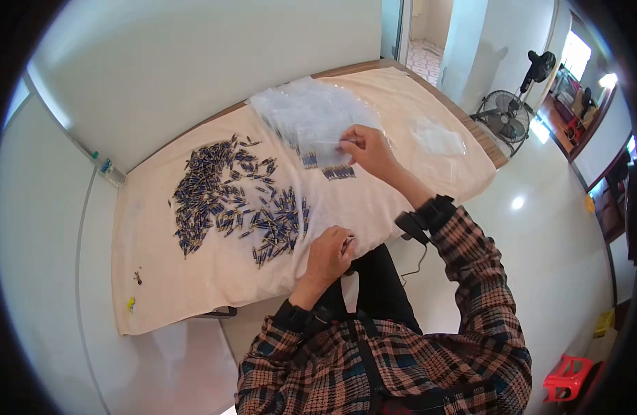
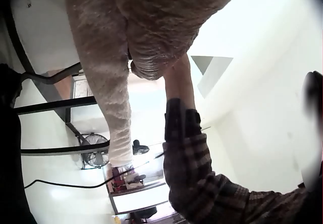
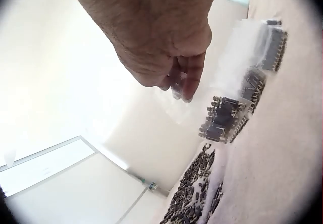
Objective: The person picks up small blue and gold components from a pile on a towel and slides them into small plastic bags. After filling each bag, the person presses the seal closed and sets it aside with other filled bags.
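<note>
In the head view my right hand (image 1: pixel 374 151) pinches thin clear plastic above the bags; the right wrist view shows its fingertips (image 3: pixel 187 94) together on the clear film. Below them, packed blue-and-gold connectors (image 3: pixel 222 119) lie in plastic. My left hand (image 1: pixel 330 254) is at the cloth's front edge with its fingers curled; whether something small is between thumb and forefinger, I cannot tell. Loose connectors (image 1: pixel 280 220) lie left of it in a large spread heap. Two short rows of connectors (image 1: pixel 339 172) are just below my right hand. Clear bags (image 1: pixel 301 104) are piled behind.
A pale cloth (image 1: pixel 159 290) covers the table. More clear plastic (image 1: pixel 439 138) lies at its right. Small items (image 1: pixel 131 304) are near the left edge, and a clear container (image 1: pixel 111 171) stands at the wall corner. A fan (image 1: pixel 505 114) and red stool (image 1: pixel 567 377) stand beyond the table.
</note>
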Motion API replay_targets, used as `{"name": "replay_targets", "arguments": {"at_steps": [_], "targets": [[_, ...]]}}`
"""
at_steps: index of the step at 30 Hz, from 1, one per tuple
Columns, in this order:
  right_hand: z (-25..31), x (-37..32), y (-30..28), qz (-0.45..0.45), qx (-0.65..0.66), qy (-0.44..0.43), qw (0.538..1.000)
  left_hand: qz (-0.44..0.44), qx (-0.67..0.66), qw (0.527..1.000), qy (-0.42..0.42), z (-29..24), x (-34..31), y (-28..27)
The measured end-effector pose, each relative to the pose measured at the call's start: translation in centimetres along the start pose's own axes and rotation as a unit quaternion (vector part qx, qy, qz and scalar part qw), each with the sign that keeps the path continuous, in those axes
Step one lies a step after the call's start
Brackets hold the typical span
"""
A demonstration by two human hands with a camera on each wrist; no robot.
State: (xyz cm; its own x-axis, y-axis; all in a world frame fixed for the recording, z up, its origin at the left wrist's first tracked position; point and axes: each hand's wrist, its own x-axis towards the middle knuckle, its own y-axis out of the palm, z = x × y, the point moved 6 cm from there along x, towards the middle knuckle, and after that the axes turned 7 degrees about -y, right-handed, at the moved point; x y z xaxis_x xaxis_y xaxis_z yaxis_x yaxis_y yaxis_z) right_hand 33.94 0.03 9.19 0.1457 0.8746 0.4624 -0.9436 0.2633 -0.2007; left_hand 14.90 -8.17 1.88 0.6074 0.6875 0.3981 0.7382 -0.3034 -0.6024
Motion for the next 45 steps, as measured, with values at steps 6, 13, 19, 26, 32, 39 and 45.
{"name": "replay_targets", "arguments": {"at_steps": [6, 13, 19, 26, 32, 39, 45], "targets": [[-6.0, 5.9, 3.2, 0.012, 0.003, -0.007, 1.000, 0.006, 0.002, 1.000, 0.001, 0.5, 0.0, 0.3], [-3.2, 4.4, 0.6, -0.082, -0.204, -0.106, 0.970, -0.023, -0.006, 1.000, 0.021, 0.2, 0.0, -0.3], [-3.0, -1.5, 1.6, -0.035, -0.074, 0.000, 0.997, -0.038, 0.002, 0.999, 0.018, -0.1, -0.2, -0.4], [-1.2, -6.8, 9.6, 0.147, -0.137, -0.043, 0.979, -0.020, -0.052, 0.996, 0.076, -1.5, -1.5, -1.2], [0.6, -6.4, 13.6, 0.160, -0.210, -0.154, 0.952, -0.033, -0.076, 0.995, 0.061, -2.6, -5.5, -4.2], [-0.7, -7.1, 14.2, 0.132, -0.228, -0.182, 0.947, -0.072, -0.057, 0.995, -0.025, -0.8, -9.2, -6.8], [1.2, -10.7, 1.5, -0.062, -0.291, -0.119, 0.947, -0.024, -0.087, 0.996, -0.008, -1.2, -9.6, -6.0]]}}
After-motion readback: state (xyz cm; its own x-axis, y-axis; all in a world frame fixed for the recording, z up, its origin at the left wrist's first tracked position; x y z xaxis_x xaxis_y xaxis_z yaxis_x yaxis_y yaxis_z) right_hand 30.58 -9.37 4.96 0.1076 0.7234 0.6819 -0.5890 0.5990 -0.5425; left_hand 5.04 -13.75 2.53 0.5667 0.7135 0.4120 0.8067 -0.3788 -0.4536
